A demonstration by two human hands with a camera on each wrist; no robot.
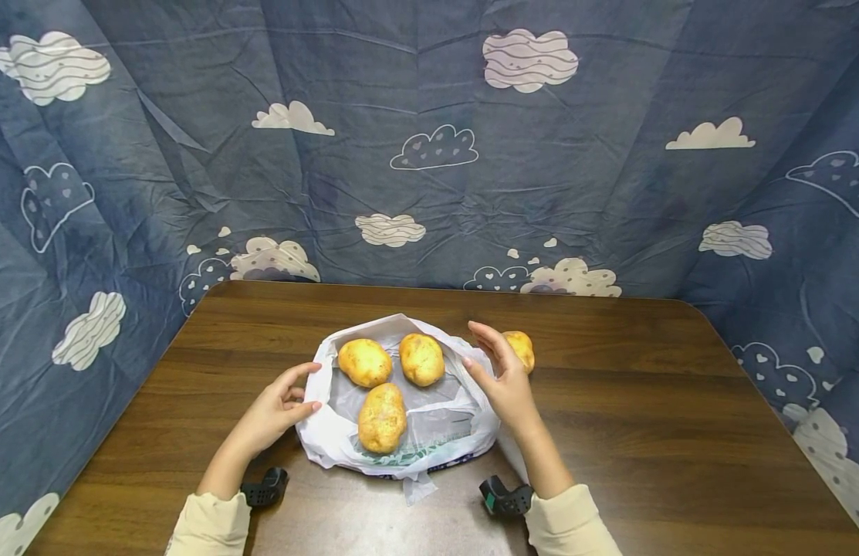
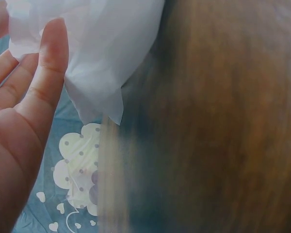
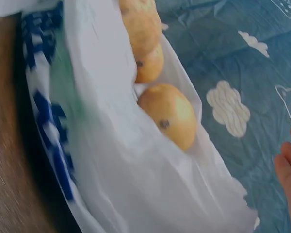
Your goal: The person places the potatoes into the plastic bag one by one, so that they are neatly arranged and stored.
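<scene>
A white plastic bag [image 1: 321, 436] lies with its mouth spread wide on the table. Three potatoes show in it: one at back left [image 1: 364, 362], one at back right [image 1: 421, 360], one in front [image 1: 382, 418]. My left hand [image 1: 272, 413] touches the bag's left rim, thumb and forefinger apart; the left wrist view shows its thumb [image 2: 51, 63] against the white film. By the right rim, my right hand [image 1: 505, 382] has fingers and thumb spread, gripping nothing. In the right wrist view its fingertips [image 3: 288, 167] stand apart from the bag. Another potato [image 1: 521, 351] sits beyond this hand, partly hidden.
The brown wooden table [image 1: 651, 417] extends on both sides of the bag. Behind it hangs a blue cloth [image 1: 429, 193] with cloud prints. Black devices are strapped at the left wrist [image 1: 265, 488] and right wrist [image 1: 505, 496].
</scene>
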